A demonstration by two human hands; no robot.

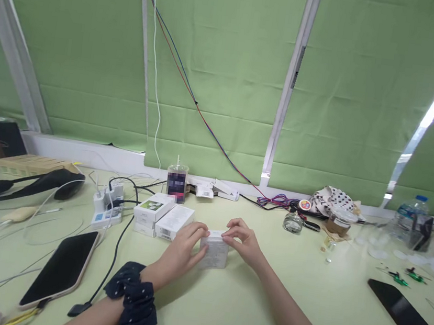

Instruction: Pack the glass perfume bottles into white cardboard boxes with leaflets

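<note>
A small white box (214, 254) with faint print stands upright on the pale green table, between my two hands. My left hand (186, 246), below a dark dotted scrunchie (133, 297) on the wrist, grips the box's left side with thumb and fingers. At the top right corner, the bent fingers and thumb of my right hand (244, 242) pinch the box's edge. Just beyond my left hand sit more white boxes: a stack (152, 210) and a single box with a barcode (175, 221) leaning beside it.
On the left lie a smartphone (64, 267), a power strip (105, 215) with plugs and cables, and a black strap-like object (28, 187). Along the back stand a drink cup (177, 184) and a lidded tub (340, 222). A dark phone (406, 323) lies at right, near a water bottle (412, 215).
</note>
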